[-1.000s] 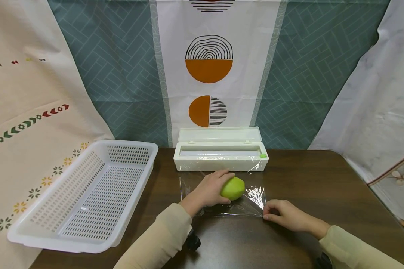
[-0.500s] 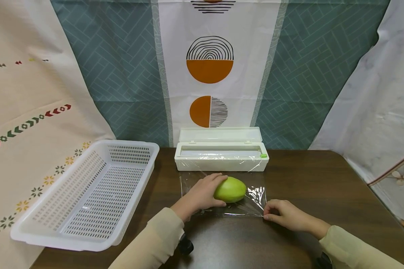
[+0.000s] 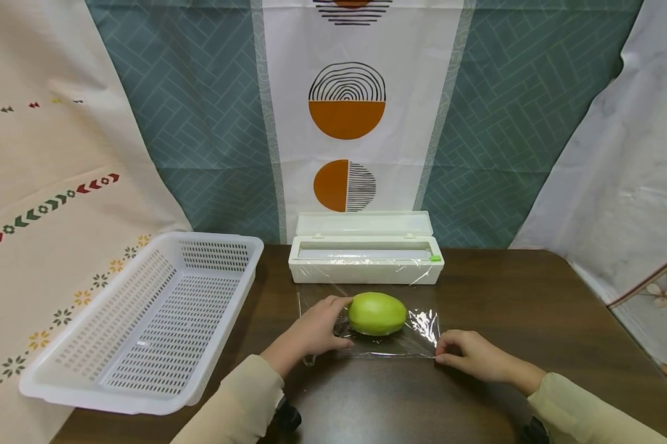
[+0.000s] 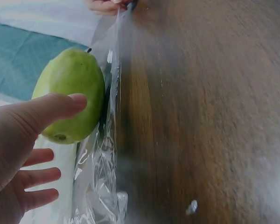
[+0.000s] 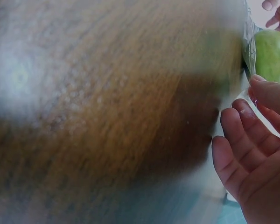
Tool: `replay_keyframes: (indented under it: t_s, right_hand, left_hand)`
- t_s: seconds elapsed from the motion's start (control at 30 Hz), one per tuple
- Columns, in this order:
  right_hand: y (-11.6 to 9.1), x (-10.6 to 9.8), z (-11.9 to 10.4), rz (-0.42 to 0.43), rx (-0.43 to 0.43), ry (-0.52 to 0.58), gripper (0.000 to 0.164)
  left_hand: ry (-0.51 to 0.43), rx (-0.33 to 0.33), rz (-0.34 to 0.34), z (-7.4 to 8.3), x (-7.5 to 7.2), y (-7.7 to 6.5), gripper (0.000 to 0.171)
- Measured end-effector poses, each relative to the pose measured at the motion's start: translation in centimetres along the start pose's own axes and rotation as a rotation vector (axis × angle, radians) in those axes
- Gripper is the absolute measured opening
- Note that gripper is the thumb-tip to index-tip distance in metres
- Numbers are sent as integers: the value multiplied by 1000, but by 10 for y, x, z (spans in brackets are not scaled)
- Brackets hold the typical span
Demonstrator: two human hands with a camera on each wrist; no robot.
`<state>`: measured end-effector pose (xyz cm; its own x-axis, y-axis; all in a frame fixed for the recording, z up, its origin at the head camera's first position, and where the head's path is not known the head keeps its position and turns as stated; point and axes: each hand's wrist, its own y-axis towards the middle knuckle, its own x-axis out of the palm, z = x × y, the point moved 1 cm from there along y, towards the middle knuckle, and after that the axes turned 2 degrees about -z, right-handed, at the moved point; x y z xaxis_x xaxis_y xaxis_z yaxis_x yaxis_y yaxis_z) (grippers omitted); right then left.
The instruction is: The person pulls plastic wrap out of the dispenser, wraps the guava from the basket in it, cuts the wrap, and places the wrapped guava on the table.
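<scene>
A green oval fruit (image 3: 376,314) with a short dark stem (image 4: 89,50) lies on its side on a sheet of clear cling film (image 3: 422,323). My left hand (image 3: 315,328) is at the fruit's left end, thumb and fingers spread and no longer wrapped round it; whether a fingertip still touches its skin I cannot tell. At the film's near right corner, my right hand (image 3: 469,356) pinches the edge between thumb and forefinger, its other fingers loosely bent in the right wrist view. The film runs back to a white cling film dispenser (image 3: 365,273) with its lid raised.
A white perforated plastic basket (image 3: 200,370) stands on the left side of the dark wooden table (image 3: 511,296). A green slider (image 3: 435,258) sits at the dispenser's right end. Patterned cloth (image 3: 472,172) hangs behind the table.
My left hand has drawn back to the left and loosened from the fruit, which has shifted slightly left and is now fully exposed. The right hand has stayed at the film's corner.
</scene>
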<state>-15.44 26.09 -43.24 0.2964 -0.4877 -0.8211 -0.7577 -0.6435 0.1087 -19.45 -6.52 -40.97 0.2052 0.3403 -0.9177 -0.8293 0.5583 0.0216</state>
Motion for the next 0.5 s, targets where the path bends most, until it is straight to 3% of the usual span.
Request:
replay_keyframes:
  t_s: [0.27,0.5]
  right_hand:
    - [0,0,1,13,-16,-18,8]
    - [1,-2,1,16,-21,-9,9]
  left_hand:
    - [5,-3,-86,-6,-2,-12,45]
    - [56,-32,-214,-3,-3,-24,39]
